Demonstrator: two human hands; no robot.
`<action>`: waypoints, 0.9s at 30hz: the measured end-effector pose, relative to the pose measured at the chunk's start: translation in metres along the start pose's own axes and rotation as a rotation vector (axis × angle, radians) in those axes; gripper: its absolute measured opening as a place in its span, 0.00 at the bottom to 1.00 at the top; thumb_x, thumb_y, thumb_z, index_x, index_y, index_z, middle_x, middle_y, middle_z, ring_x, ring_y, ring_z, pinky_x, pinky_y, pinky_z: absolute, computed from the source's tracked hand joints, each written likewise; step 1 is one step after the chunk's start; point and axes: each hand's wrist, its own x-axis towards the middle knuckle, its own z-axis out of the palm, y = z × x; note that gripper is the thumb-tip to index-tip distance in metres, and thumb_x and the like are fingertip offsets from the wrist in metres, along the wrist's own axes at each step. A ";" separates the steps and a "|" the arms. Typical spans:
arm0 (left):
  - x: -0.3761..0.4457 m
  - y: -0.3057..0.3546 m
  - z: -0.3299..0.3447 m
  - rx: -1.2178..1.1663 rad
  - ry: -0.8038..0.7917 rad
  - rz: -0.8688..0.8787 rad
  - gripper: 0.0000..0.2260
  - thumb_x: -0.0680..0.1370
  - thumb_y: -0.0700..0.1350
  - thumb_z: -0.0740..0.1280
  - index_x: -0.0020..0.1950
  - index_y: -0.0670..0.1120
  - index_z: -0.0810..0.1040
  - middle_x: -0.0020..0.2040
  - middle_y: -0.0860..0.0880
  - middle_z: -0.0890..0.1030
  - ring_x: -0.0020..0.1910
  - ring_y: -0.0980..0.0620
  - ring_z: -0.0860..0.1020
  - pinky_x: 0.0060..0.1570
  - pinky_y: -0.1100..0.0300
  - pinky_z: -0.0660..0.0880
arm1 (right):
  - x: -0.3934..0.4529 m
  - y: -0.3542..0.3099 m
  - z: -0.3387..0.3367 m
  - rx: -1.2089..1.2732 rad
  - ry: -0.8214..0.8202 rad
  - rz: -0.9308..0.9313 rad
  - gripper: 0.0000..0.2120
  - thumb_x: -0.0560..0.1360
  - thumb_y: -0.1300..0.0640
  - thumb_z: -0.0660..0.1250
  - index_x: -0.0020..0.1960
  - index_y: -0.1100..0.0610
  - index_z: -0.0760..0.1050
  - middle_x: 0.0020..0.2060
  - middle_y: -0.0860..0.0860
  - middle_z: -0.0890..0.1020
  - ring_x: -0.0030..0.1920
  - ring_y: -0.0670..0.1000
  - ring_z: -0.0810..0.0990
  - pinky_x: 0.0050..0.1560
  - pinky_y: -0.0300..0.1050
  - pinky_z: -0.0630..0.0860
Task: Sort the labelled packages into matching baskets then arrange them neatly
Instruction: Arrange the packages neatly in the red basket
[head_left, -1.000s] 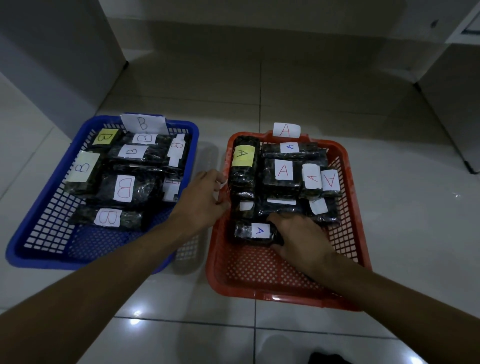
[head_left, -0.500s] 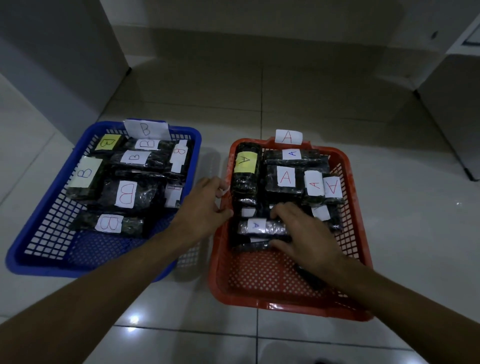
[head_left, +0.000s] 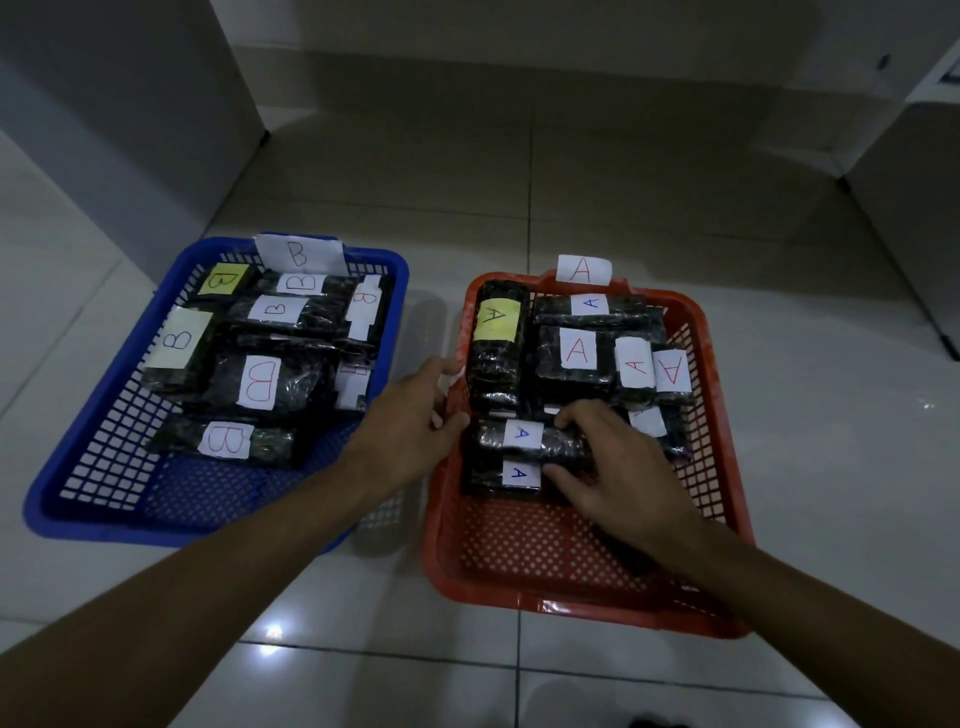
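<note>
Head view: two baskets are set side by side on the tiled floor (head_left: 530, 197). The blue basket (head_left: 104, 499) is filled with dark packages marked B, the red basket (head_left: 571, 587) with packages marked A, crowded toward each far edge. Nearest the red basket's near edge lie two A packages; the upper package (head_left: 519, 434) is held by the curled fingers of the right hand (head_left: 618, 467), the thumb touching the lower package (head_left: 511, 474). The red basket's left rim is grasped by the left hand (head_left: 410, 421).
</note>
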 end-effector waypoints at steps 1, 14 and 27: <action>-0.003 0.000 0.002 0.011 -0.008 -0.006 0.21 0.76 0.46 0.69 0.68 0.49 0.68 0.47 0.51 0.80 0.43 0.55 0.80 0.45 0.58 0.78 | 0.001 0.002 -0.001 -0.019 0.023 -0.008 0.20 0.73 0.48 0.72 0.59 0.48 0.67 0.56 0.45 0.73 0.49 0.46 0.77 0.48 0.46 0.79; -0.014 0.003 0.010 0.031 -0.005 -0.010 0.10 0.79 0.45 0.65 0.59 0.48 0.73 0.37 0.59 0.74 0.34 0.64 0.73 0.30 0.72 0.65 | 0.013 0.001 0.009 -0.083 0.146 0.030 0.17 0.73 0.49 0.73 0.59 0.48 0.72 0.56 0.45 0.70 0.45 0.46 0.78 0.40 0.43 0.79; -0.016 0.004 0.006 0.005 -0.030 -0.023 0.09 0.79 0.46 0.66 0.58 0.49 0.73 0.37 0.60 0.75 0.35 0.64 0.74 0.32 0.74 0.66 | 0.010 0.003 0.015 -0.070 0.181 0.070 0.13 0.73 0.46 0.72 0.54 0.45 0.72 0.31 0.42 0.73 0.33 0.41 0.73 0.31 0.45 0.76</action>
